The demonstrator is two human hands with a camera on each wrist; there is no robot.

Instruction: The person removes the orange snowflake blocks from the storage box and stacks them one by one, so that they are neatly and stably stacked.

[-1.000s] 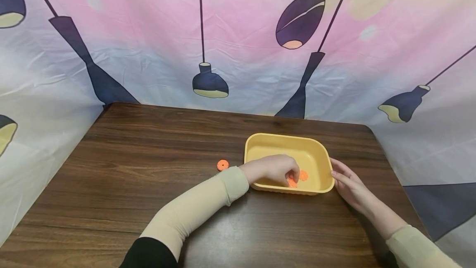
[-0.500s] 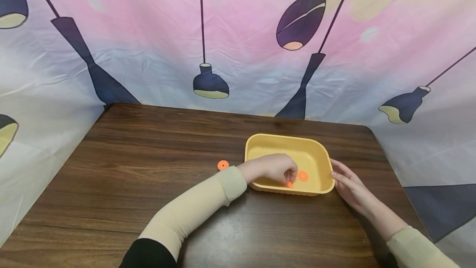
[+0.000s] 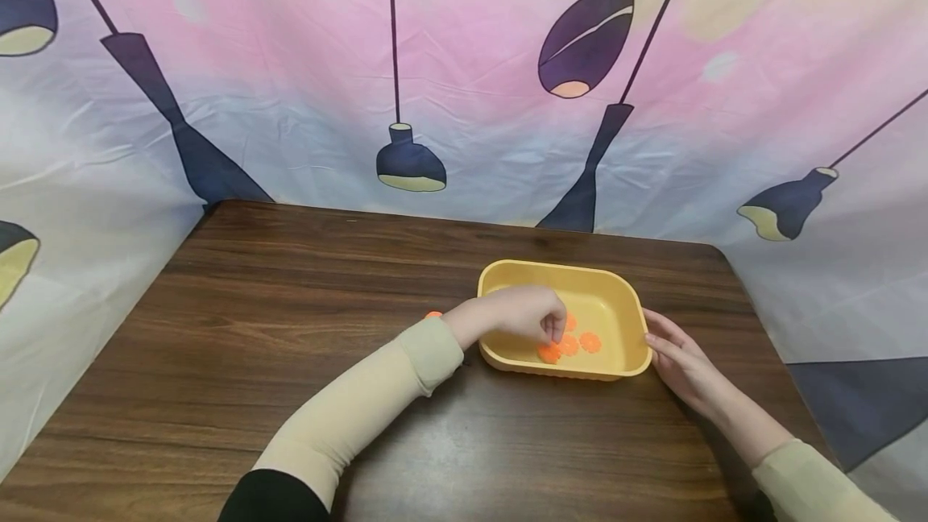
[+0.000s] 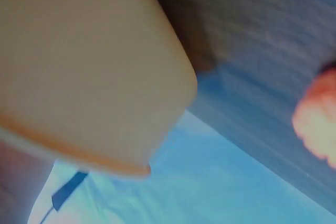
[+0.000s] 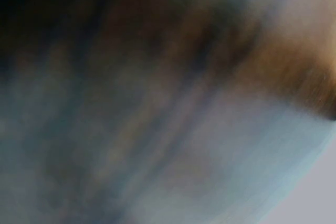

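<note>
A yellow plastic tray stands on the table, right of centre. Inside it lie several orange discs with scalloped edges, one of them a flat disc apart on the right. My left hand reaches over the tray's left side, fingers curled down, pinching an orange disc low above the tray floor. My right hand rests against the tray's right end with fairly straight fingers. In the left wrist view the tray wall fills the upper left.
Past the tray's left side, another orange disc lies on the brown wooden table, mostly hidden by the left forearm. A cloth printed with lamps hangs behind the table. The right wrist view is too blurred to read.
My left hand has moved left and up within the tray, an orange disc shifting along beneath its fingertips. More discs show in the tray. The right hand and tray have stayed put.
</note>
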